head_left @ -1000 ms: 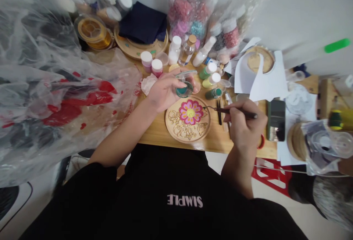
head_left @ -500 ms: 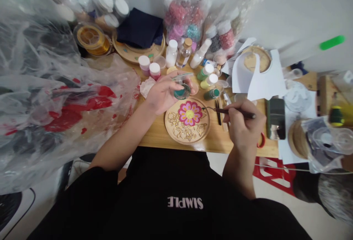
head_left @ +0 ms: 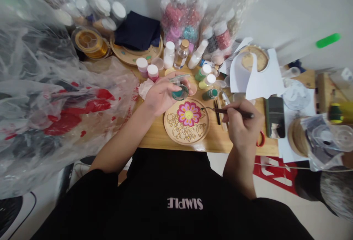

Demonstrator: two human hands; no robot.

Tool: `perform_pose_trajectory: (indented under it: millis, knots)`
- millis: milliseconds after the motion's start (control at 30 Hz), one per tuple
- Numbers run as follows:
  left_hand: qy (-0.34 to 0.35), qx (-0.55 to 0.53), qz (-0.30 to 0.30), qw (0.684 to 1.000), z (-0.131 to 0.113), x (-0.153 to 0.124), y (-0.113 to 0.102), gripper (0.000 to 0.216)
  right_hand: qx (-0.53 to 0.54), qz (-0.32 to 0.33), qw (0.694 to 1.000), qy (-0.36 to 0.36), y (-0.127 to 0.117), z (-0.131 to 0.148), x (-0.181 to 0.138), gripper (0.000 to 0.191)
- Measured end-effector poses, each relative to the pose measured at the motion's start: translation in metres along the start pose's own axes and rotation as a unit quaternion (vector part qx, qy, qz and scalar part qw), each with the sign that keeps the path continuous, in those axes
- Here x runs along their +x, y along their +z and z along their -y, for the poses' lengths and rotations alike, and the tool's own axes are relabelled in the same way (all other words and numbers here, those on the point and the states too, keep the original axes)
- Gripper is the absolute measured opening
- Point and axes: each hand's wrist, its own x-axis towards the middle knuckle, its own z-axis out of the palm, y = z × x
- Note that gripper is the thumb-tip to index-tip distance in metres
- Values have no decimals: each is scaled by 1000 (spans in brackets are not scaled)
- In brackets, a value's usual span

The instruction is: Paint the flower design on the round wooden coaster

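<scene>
My left hand (head_left: 161,96) is closed around a small clear pot of green paint (head_left: 179,93), its hinged-looking lid tilted up, above the far edge of a round wooden plate. My right hand (head_left: 241,122) pinches a thin dark-handled tool (head_left: 233,112) like a fine spatula or brush. Its tip touches or hovers just over the plate, right of the flower. The wooden plate (head_left: 169,128) carries a pink and magenta flower (head_left: 189,114) with a yellow centre. Gold outlines of leaves and scrolls, mostly unpainted, surround it; a dab of green shows at the tool's tip.
Several paint bottles stand beyond the plate, among them a green-filled bottle (head_left: 210,94) lying on its side. Black tweezers (head_left: 217,112) lie to the right, near red-handled scissors (head_left: 260,139) and a phone (head_left: 275,117). A crumpled plastic bag (head_left: 110,85) covers the left side.
The view has shifted slightly. Both hands hold the same things in nearly the same places, with the tool tip still at the flower's right side.
</scene>
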Motion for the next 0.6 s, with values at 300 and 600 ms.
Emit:
perform_pose_trajectory:
  millis: [300, 600]
  knots:
    - [-4, 5, -11, 1000, 1, 0, -2, 19, -1, -11, 1000, -4, 0, 2, 0, 15]
    - [-1, 3, 2, 1000, 1, 1, -3, 16, -10, -6, 1000, -1, -1, 1, 0, 15]
